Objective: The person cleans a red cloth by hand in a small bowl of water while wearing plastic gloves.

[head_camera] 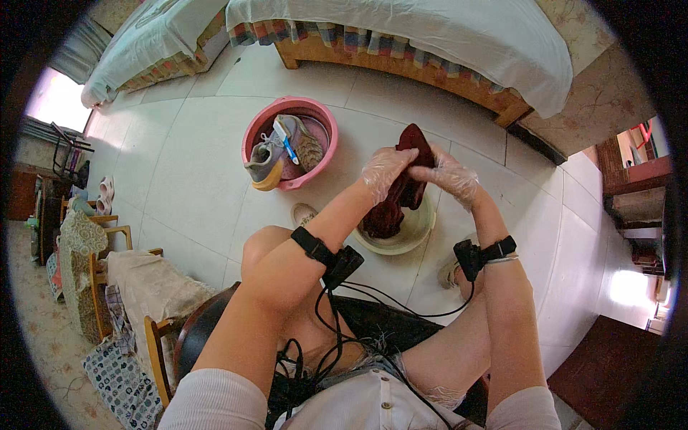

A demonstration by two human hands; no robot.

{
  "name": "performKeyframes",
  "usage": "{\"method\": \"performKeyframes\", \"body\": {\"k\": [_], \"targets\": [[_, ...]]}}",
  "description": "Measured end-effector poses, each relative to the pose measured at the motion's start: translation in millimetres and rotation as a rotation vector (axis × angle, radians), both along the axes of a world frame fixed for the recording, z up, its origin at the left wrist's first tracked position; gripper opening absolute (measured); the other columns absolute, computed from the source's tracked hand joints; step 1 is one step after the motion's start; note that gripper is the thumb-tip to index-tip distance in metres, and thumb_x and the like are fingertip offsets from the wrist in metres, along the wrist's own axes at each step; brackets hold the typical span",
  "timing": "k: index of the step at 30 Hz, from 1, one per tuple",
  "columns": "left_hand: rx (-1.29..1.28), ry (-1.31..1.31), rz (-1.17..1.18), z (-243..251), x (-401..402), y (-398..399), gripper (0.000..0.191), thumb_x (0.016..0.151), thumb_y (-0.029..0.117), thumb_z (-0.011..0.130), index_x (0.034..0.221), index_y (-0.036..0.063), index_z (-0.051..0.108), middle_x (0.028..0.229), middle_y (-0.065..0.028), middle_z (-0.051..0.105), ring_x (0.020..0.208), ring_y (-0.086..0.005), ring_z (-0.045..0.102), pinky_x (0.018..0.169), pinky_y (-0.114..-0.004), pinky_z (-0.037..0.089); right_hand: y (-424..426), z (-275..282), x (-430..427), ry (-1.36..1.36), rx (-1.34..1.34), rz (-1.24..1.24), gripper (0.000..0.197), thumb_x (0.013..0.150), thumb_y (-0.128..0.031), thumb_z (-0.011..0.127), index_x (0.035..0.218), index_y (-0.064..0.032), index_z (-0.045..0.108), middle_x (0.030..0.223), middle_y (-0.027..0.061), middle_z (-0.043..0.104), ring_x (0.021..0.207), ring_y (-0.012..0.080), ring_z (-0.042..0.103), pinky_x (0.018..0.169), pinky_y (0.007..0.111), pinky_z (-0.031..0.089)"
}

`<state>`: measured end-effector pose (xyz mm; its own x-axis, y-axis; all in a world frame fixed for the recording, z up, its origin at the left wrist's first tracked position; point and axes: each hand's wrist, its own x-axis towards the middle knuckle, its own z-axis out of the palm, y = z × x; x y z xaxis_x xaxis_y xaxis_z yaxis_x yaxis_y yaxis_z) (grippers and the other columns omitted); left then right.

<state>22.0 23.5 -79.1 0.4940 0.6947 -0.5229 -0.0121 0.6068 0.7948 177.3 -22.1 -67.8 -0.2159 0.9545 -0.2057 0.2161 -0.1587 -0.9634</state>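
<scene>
My left hand (388, 171) and my right hand (449, 174), both in clear plastic gloves, grip a dark red cloth (415, 141) between them. The cloth's upper end sticks up above my fingers, and its lower part hangs into a pale green basin (409, 244) on the floor. More dark red fabric (382, 219) lies bunched in that basin. Left of my hands stands a pink plastic basin (334, 129) holding a grey shoe with a yellow toe (266, 172) and a second shoe (307, 145). A blue and white brush (286, 141) rests across the shoes.
Tiled floor (188, 161) surrounds the basins. A bed with a wooden frame (376, 62) stands ahead, another bed (156, 48) at the upper left. Cloth-covered wooden chairs (156, 279) are at my left, a dark red-brown surface (602, 365) at lower right. Black cables (336, 322) run from my wrist straps.
</scene>
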Motion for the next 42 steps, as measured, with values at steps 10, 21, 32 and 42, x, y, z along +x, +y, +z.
{"method": "performKeyframes", "body": {"k": [10, 21, 32, 42], "targets": [[-0.117, -0.155, 0.167, -7, -3, 10, 0.036, 0.079, 0.027, 0.065, 0.102, 0.0010, 0.056, 0.093, -0.0096, 0.061, 0.082, -0.0207, 0.059, 0.072, -0.034, 0.050, 0, -39, 1, -0.598, -0.096, 0.086, 0.040, 0.085, -0.033, 0.050, 0.099, 0.0048, 0.055, 0.087, 0.0187, 0.062, 0.075, 0.0287, 0.058, 0.072, 0.036, 0.045], [0.290, 0.248, -0.136, 18, -5, 1, 0.050, 0.089, 0.041, 0.043, 0.122, 0.0037, 0.048, 0.111, -0.0109, 0.056, 0.093, -0.0193, 0.055, 0.084, -0.031, 0.042, -17, 31, -28, -0.116, -0.064, -0.404, 0.051, 0.086, -0.048, 0.048, 0.101, -0.0003, 0.055, 0.091, 0.0058, 0.058, 0.083, 0.0156, 0.051, 0.078, 0.029, 0.041], [0.465, 0.072, -0.281, 39, -4, -13, 0.061, 0.080, 0.046, 0.060, 0.114, -0.0033, 0.051, 0.103, -0.0128, 0.059, 0.091, -0.0167, 0.055, 0.081, -0.029, 0.042, -1, 0, -7, 0.186, -0.088, -0.717, 0.057, 0.078, -0.050, 0.057, 0.097, 0.0034, 0.058, 0.092, 0.0112, 0.059, 0.082, 0.0202, 0.055, 0.075, 0.032, 0.044], [0.451, 0.259, 0.166, -6, 0, -6, 0.041, 0.085, 0.034, 0.050, 0.095, -0.0054, 0.054, 0.080, -0.0158, 0.060, 0.071, -0.0241, 0.059, 0.066, -0.035, 0.046, -6, 20, -21, -0.964, 0.062, -0.359, 0.053, 0.088, -0.050, 0.038, 0.100, -0.0026, 0.058, 0.096, 0.0213, 0.060, 0.091, 0.0385, 0.056, 0.080, 0.042, 0.044]]}}
